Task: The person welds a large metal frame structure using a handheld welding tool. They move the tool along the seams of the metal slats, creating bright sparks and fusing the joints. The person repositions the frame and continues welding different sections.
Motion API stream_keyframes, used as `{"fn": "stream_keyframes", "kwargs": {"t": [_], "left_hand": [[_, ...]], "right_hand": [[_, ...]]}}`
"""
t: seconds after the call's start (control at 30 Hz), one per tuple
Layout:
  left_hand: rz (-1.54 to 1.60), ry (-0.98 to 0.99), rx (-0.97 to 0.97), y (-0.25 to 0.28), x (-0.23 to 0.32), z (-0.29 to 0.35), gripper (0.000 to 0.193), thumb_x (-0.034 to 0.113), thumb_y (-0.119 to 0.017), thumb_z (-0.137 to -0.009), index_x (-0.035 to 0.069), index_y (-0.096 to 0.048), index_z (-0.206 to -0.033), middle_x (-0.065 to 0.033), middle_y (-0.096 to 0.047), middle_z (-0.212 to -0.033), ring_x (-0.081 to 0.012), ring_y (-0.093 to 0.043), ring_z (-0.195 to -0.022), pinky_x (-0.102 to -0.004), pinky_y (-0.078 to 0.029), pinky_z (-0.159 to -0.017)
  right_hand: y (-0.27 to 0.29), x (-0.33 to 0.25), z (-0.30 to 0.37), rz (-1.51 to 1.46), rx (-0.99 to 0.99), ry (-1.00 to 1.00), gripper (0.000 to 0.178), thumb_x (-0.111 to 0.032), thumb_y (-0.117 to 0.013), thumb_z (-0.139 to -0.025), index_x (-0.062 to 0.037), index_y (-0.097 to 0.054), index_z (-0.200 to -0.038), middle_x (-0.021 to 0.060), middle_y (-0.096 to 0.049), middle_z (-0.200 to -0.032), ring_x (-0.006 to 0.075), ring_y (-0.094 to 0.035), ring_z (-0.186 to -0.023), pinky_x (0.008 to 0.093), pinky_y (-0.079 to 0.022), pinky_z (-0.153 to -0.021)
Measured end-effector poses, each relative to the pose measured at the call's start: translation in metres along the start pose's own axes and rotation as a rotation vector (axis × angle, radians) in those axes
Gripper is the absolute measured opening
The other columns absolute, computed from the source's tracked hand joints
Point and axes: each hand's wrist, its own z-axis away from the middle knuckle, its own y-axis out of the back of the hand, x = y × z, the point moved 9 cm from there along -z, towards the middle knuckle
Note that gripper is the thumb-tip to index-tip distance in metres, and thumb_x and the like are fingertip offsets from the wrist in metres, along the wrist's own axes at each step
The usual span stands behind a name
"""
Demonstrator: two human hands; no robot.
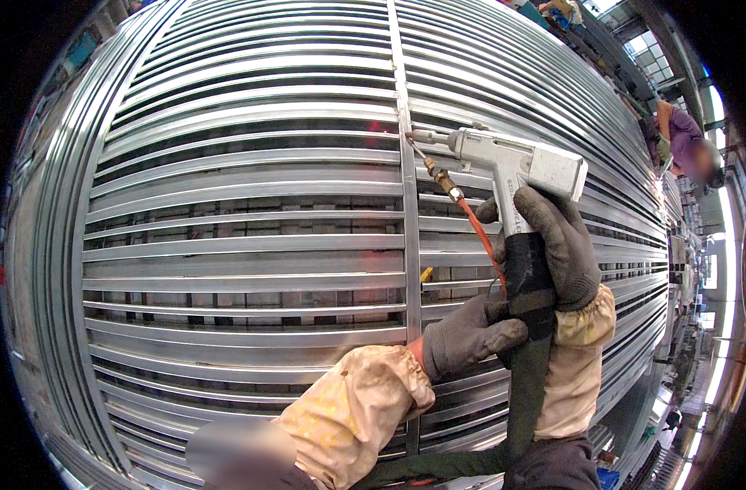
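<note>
We clamp our right hand [559, 245] around the grey gun [503, 155] and our left hand [467, 341] on its black sleeve [526, 269], presumably steadying the nozzle [430, 138] by the bar [411, 245].

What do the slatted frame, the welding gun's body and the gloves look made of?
Slatted frame: bare metal, steel or aluminium; bright streaky glare.
Welding gun: silver-grey body, probably metal with a satin finish; coating unclear.
Gloves: matte grey, probably knit fabric; soft creases, no shine.
</note>
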Motion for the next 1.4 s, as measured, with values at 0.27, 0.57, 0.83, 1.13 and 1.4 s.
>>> {"fn": "stream_keyframes", "kwargs": {"t": [0.27, 0.57, 0.83, 1.13, 1.4], "left_hand": [[0.06, -0.031, 0.033, 0.0, 0.004, -0.001, 0.051, 0.043, -0.061, -0.095, 0.0, -0.059, -0.12, -0.0011, -0.062, -0.105, -0.0087, -0.053, -0.094, -0.0268, -0.046, -0.082], [0.017, -0.01, 0.026, 0.005, -0.006, -0.001, 0.074, 0.056, -0.064, -0.089, 0.003, -0.048, -0.138, -0.0043, -0.06, -0.121, -0.0124, -0.056, -0.106, -0.0306, -0.047, -0.091], [0.048, 0.091, 0.016, 0.001, -0.002, 0.002, 0.07, 0.054, -0.067, -0.087, 0.002, -0.051, -0.133, -0.0038, -0.061, -0.116, -0.0123, -0.056, -0.102, -0.0299, -0.048, -0.089], [0.028, 0.038, 0.024, 0.002, 0.0, 0.0, 0.062, 0.049, -0.065, -0.09, 0.001, -0.054, -0.128, -0.0024, -0.061, -0.111, -0.0108, -0.055, -0.098, -0.0279, -0.047, -0.084], [0.089, -0.037, 0.053, -0.003, 0.009, 0.0, 0.046, 0.035, -0.062, -0.096, 0.0, -0.055, -0.125, -0.0008, -0.061, -0.103, -0.0075, -0.053, -0.09, -0.025, -0.046, -0.076]], "right_hand": [[0.003, 0.005, -0.004, -0.014, 0.009, -0.035, 0.043, -0.028, -0.067, -0.093, -0.0014, -0.051, -0.123, 0.0113, -0.069, -0.095, 0.0163, -0.065, -0.059, 0.0267, -0.053, -0.048], [0.001, 0.014, -0.009, -0.066, -0.037, -0.096, 0.048, -0.027, -0.069, -0.091, -0.0019, -0.048, -0.126, 0.013, -0.066, -0.099, 0.0192, -0.066, -0.059, 0.029, -0.054, -0.045], [0.005, 0.014, -0.01, -0.01, -0.012, -0.088, 0.041, -0.026, -0.065, -0.094, 0.0011, -0.053, -0.122, 0.0144, -0.065, -0.097, 0.0175, -0.066, -0.061, 0.0273, -0.054, -0.049], [-0.001, 0.003, -0.006, 0.036, -0.042, 0.087, 0.042, -0.025, -0.064, -0.094, 0.002, -0.052, -0.124, 0.0126, -0.068, -0.09, 0.0176, -0.066, -0.061, 0.0266, -0.055, -0.05], [-0.005, 0.005, -0.005, -0.003, -0.068, -0.058, 0.04, -0.028, -0.065, -0.094, 0.0018, -0.056, -0.119, 0.0114, -0.068, -0.09, 0.0154, -0.065, -0.061, 0.0261, -0.052, -0.049]]}}
